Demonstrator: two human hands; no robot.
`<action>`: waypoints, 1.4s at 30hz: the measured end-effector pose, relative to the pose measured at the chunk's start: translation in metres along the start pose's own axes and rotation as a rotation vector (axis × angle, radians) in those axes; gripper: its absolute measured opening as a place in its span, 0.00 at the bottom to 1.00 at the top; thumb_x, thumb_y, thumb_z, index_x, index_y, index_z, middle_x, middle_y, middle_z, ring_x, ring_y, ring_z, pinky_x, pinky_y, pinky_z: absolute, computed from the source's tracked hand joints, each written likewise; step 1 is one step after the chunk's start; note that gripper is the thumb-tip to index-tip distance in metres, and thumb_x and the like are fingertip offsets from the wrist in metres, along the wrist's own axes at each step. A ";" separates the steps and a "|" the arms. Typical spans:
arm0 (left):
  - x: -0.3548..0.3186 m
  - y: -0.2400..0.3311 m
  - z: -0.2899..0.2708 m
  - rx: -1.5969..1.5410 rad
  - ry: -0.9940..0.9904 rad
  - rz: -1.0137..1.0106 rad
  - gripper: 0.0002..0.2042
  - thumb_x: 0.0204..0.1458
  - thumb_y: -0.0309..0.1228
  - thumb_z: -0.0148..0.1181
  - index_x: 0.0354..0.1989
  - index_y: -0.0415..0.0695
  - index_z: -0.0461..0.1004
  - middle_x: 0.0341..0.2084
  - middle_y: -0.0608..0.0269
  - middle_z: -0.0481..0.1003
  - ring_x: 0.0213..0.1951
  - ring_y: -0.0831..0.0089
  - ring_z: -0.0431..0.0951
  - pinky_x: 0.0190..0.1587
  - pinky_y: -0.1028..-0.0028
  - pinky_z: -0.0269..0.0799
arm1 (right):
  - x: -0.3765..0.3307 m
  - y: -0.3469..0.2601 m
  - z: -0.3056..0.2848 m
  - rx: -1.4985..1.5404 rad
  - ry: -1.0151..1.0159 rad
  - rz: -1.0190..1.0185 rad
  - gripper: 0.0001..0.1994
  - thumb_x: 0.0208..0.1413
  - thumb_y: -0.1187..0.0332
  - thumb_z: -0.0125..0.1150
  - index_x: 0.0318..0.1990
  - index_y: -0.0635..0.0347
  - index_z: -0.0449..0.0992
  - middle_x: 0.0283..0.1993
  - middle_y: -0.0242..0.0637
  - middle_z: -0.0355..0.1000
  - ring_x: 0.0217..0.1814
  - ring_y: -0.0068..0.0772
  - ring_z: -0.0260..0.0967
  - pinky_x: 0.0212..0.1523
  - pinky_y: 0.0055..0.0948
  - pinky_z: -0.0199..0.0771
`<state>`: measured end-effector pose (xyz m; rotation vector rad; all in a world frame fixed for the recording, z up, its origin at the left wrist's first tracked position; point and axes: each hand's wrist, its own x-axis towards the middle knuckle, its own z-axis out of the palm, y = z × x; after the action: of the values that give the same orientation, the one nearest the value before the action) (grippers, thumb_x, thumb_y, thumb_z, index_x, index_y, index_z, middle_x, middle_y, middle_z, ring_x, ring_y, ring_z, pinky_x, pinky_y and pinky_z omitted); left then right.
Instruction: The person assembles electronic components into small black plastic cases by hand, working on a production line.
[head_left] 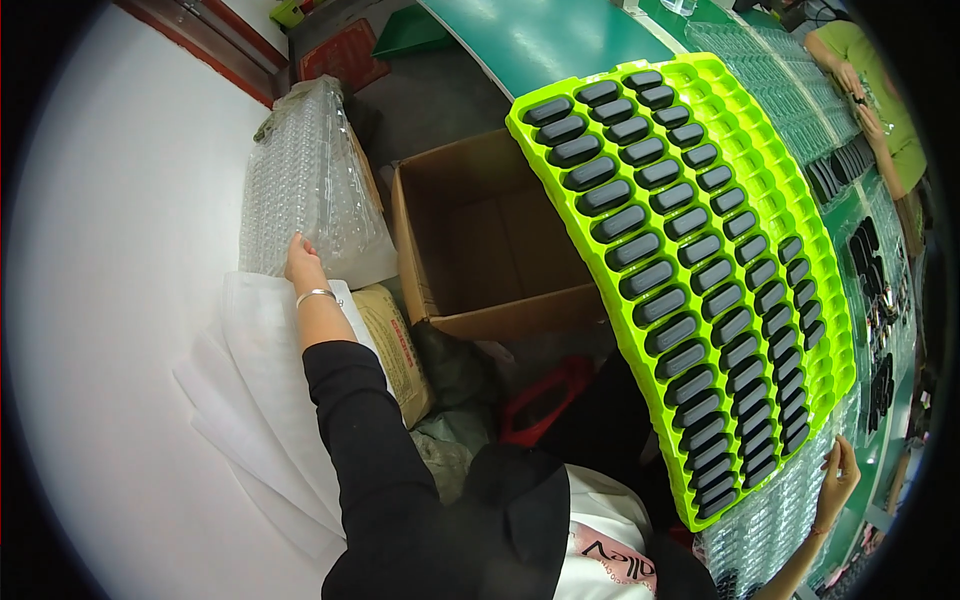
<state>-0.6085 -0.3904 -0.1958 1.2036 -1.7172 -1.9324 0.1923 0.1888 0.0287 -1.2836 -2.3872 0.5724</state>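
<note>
My left hand [304,264] reaches out to the left, its fingers closed on the near edge of a stack of clear plastic blister trays [305,180] partly covered in loose clear film. A bright green moulded tray [640,330] stands tilted to my right. Rows of dark, rounded oblong pieces [685,222] fill most of its pockets; those along its upper right side are bare. Beside the tray's lower right corner is my right hand [840,482], fingers apart and holding nothing that I can see. Under that corner lies a clear blister tray [765,530].
An open cardboard box [415,240] stands on the floor between the stack and the green tray. A yellowish sack [395,350] and white sheets [270,370] lie by the wall. Across the green table [550,40], a co-worker's hands [860,95] handle small parts.
</note>
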 end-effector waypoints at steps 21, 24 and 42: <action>-0.031 0.047 -0.010 -0.030 -0.192 -0.220 0.20 0.50 0.51 0.67 0.41 0.47 0.77 0.31 0.70 0.77 0.24 0.82 0.58 0.27 0.79 0.54 | -0.009 0.017 0.009 0.067 -0.062 0.100 0.08 0.64 0.72 0.56 0.44 0.66 0.78 0.22 0.26 0.64 0.21 0.13 0.58 0.22 0.18 0.58; 0.001 0.060 -0.004 -0.109 -0.129 -0.152 0.18 0.52 0.33 0.61 0.50 0.40 0.72 0.46 0.58 0.76 0.34 0.73 0.71 0.33 0.73 0.68 | -0.009 0.015 0.010 0.066 -0.041 0.118 0.08 0.64 0.73 0.55 0.44 0.67 0.78 0.22 0.27 0.65 0.21 0.13 0.58 0.22 0.18 0.58; -0.350 0.190 -0.150 -0.901 -1.667 0.258 0.35 0.58 0.29 0.44 0.74 0.43 0.39 0.74 0.48 0.39 0.74 0.54 0.43 0.71 0.58 0.49 | 0.018 -0.164 0.036 0.717 -0.479 -0.067 0.11 0.62 0.66 0.60 0.41 0.67 0.80 0.32 0.32 0.78 0.33 0.20 0.74 0.35 0.22 0.73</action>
<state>-0.3430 -0.2976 0.1235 -1.2072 -0.7913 -3.0284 0.0508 0.1156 0.0848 -0.7952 -2.1889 1.6748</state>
